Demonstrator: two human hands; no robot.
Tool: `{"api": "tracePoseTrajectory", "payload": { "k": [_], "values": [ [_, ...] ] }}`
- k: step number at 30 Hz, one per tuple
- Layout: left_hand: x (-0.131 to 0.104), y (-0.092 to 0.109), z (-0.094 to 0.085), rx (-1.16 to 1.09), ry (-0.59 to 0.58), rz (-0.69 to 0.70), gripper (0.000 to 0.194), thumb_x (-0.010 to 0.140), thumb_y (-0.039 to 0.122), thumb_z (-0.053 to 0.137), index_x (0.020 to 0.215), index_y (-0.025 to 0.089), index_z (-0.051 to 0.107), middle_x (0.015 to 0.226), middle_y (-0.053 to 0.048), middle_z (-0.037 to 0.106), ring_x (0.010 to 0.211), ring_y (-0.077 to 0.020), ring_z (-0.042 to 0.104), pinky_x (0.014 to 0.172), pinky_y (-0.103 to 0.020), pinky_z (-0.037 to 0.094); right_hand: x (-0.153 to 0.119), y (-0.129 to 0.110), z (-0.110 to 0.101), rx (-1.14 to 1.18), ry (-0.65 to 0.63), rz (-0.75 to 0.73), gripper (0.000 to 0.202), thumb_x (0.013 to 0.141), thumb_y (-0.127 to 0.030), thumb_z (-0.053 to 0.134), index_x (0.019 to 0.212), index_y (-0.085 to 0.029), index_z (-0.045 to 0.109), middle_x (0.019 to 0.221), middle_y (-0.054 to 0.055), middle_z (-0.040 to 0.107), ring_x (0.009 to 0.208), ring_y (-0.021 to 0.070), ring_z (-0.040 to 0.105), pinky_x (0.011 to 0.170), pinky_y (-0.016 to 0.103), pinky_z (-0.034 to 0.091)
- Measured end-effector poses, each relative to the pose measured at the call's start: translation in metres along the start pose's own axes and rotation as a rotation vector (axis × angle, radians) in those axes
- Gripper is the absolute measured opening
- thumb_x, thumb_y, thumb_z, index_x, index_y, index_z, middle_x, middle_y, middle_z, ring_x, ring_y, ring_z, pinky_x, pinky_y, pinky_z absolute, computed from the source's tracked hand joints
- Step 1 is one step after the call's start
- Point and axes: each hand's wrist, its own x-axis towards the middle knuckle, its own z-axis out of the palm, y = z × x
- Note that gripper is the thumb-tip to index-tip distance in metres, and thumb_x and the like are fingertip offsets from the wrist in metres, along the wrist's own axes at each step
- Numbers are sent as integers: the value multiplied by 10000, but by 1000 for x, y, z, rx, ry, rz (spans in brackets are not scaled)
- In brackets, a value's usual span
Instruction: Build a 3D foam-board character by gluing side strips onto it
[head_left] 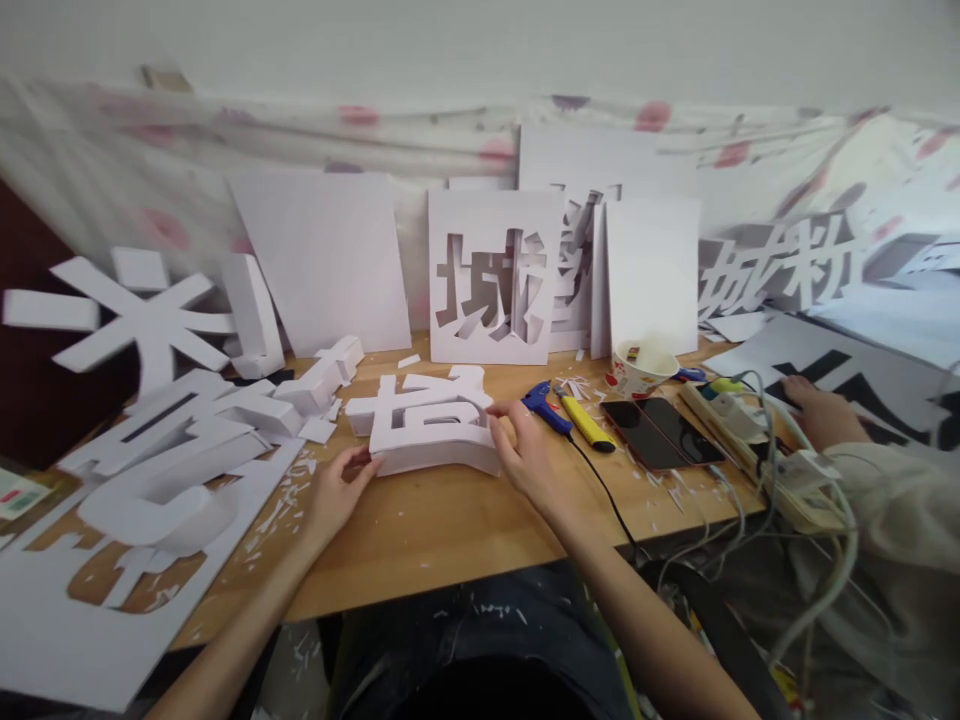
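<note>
Character [429, 458] in white, standing up thick from the desk [442, 535], sits mid-desk between a worker's two bare hands. The left hand [343, 490], half-curled at the character's 8 o'clock, touches its near left corner with the fingertips; whether it grips cannot be told. The right hand [525, 450], at 3 o'clock, holds the right end between thumb and bent fingers.

Just beyond the right hand, at 2 o'clock, lie a blue glue gun [551, 408] and, beside it, a yellow cutter [587, 420]. A paper cup [639, 378] stands farther out in the same direction, while two dark phones [654, 437] lie side by side at 3 o'clock, near a power strip [765, 465] trailing pale cables. Farther out at 3 o'clock, a second person's hand [823, 412] rests on a sheet [757, 350] bearing black shapes.

At 1 o'clock, a white board [457, 215] with a character-shaped cutout stands upright; a plain panel [322, 260] leans at 11 o'clock. More thick white letters [169, 505] are heaped at 9 o'clock, partly over a cut sheet [67, 630] that reaches toward 8 o'clock. White scraps [281, 505] litter the wood between that heap and the left hand.
</note>
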Motion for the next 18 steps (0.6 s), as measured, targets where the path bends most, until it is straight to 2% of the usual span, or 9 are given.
{"api": "tracePoseTrajectory", "payload": {
  "k": [1, 3, 5, 8, 11, 14, 16, 17, 18],
  "values": [
    [0, 1, -1, 10, 18, -15, 493, 761, 650, 622, 954, 198, 660, 992, -98, 761, 981, -296, 705, 934, -461, 544, -7, 1, -3, 30, -26, -41, 232, 962, -273, 487, 1158, -192, 583, 1185, 106, 632, 1148, 236, 577, 1016, 429, 468],
    [0, 3, -1, 22, 37, -39, 453, 795, 619, 606, 967, 203, 661, 1013, -97, 757, 990, -291, 701, 944, -462, 537, -19, 6, -3, 77, -89, -97, 409, 830, -278, 670, 1224, -223, 574, 1327, 108, 575, 1269, 293, 500, 1103, 499, 389],
    [2, 3, 4, 21, 25, -50, 498, 800, 612, 601, 1069, 194, 632, 1094, -112, 737, 1011, -281, 700, 934, -450, 547, -29, 15, 6, 112, -122, -82, 569, 774, -219, 709, 1314, -229, 531, 1423, 135, 498, 1338, 336, 439, 1120, 550, 361],
    [6, 1, 13, 36, -28, -48, 635, 711, 581, 706, 1186, 178, 579, 1189, -142, 698, 1080, -298, 676, 953, -466, 539, -40, 31, 25, 172, -94, 47, 608, 846, -198, 628, 1410, -164, 400, 1399, 227, 481, 1285, 356, 503, 1023, 579, 456],
    [10, 7, 16, 51, -68, -30, 594, 720, 576, 686, 1157, 182, 599, 1161, -139, 706, 1103, -308, 661, 975, -484, 520, -43, 40, 31, 266, -79, 139, 581, 899, -247, 597, 1411, -178, 330, 1196, 177, 638, 1046, 296, 663, 859, 498, 570],
    [10, 31, 5, 57, -51, -28, 518, 812, 600, 582, 1134, 195, 603, 1146, -123, 710, 1075, -295, 669, 960, -474, 524, -37, 32, 16, 373, -28, 180, 552, 933, -321, 587, 1395, -230, 299, 1052, 85, 696, 916, 221, 692, 804, 393, 588],
    [6, 58, -5, 113, 33, 11, 527, 813, 587, 622, 1191, 221, 584, 1238, -116, 664, 1186, -310, 605, 1041, -503, 453, -30, 20, -3, 482, 43, 250, 542, 912, -382, 633, 1350, -244, 345, 1010, 64, 702, 884, 205, 684, 807, 373, 578],
    [2, 73, -9, 199, 107, 110, 561, 826, 572, 630, 1267, 236, 543, 1283, -117, 633, 1226, -311, 576, 1058, -508, 431, -27, 13, -12, 549, 66, 297, 537, 892, -400, 662, 1319, -247, 374, 989, 59, 708, 866, 205, 682, 800, 371, 574],
    [-1, 89, -12, 310, 192, 271, 650, 802, 561, 675, 1327, 224, 493, 1315, -141, 603, 1268, -328, 538, 1085, -526, 390, -25, 5, -20, 605, 85, 340, 534, 871, -413, 689, 1288, -250, 399, 981, 58, 714, 853, 206, 682, 786, 368, 572]
  ]
}}
